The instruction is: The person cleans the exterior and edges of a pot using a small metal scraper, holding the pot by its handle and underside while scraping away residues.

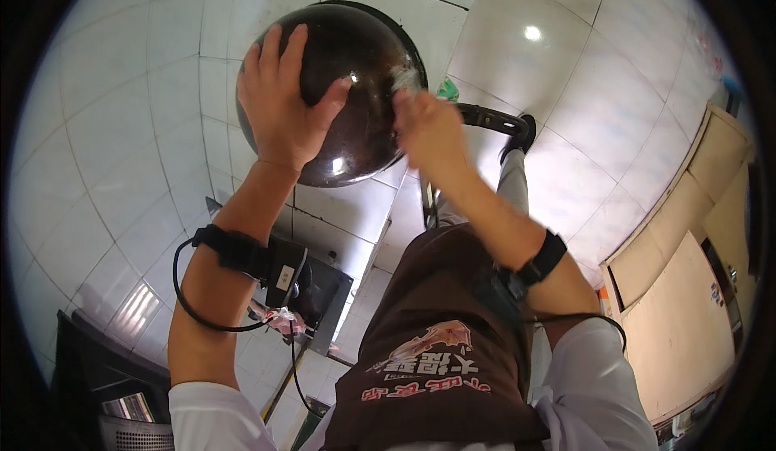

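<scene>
A large, dark, glossy domed vessel point(339, 130), possibly an upturned pot or wok, stands before me with a black edge showing along its far right side. My left hand point(288, 99) lies on its left part, palm down, fingers spread, holding nothing. At its right side is my right hand point(430, 120), blurred and with curled fingers, closed on a pale, wispy wad point(406, 78) that touches the surface. What the wad is made of cannot be told. Both forearms wear black straps with devices and cables.
Right of the vessel is a black metal bar point(491, 117) with holes, beside my leg and shoe. A green item point(448, 89) lies near it. White tiled wall point(109, 123) rises at left. A dark appliance point(327, 293) is below left, a beige cabinet point(679, 305) at right.
</scene>
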The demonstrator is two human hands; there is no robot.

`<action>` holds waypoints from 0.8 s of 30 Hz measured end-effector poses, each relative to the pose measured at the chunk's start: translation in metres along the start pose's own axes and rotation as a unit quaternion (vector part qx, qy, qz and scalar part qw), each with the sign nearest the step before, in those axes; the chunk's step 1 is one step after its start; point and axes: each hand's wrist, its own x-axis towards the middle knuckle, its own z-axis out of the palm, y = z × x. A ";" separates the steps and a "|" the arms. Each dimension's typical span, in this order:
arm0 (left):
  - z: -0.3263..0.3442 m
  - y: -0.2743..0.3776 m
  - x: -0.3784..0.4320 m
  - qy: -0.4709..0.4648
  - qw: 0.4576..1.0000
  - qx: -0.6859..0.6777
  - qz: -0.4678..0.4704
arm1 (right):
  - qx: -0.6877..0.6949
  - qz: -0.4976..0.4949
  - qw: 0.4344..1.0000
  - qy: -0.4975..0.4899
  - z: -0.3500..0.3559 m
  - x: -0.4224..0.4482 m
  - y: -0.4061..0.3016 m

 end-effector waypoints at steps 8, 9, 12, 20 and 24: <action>-0.006 -0.004 0.010 -0.013 1.000 -0.005 -0.020 | -0.012 0.056 0.998 0.002 -0.006 0.002 -0.013; -0.008 -0.006 0.009 -0.022 0.999 -0.001 -0.026 | -0.009 0.060 0.998 0.002 -0.004 0.002 -0.020; -0.008 -0.011 0.015 -0.022 0.999 0.006 -0.031 | -0.019 0.050 0.999 0.000 0.003 0.004 -0.025; -0.011 -0.011 0.011 -0.021 0.999 -0.004 -0.043 | -0.005 0.106 0.994 -0.016 0.001 0.003 -0.035; -0.011 -0.017 0.013 -0.032 0.998 0.003 -0.052 | -0.015 0.047 0.998 -0.050 0.016 -0.012 -0.044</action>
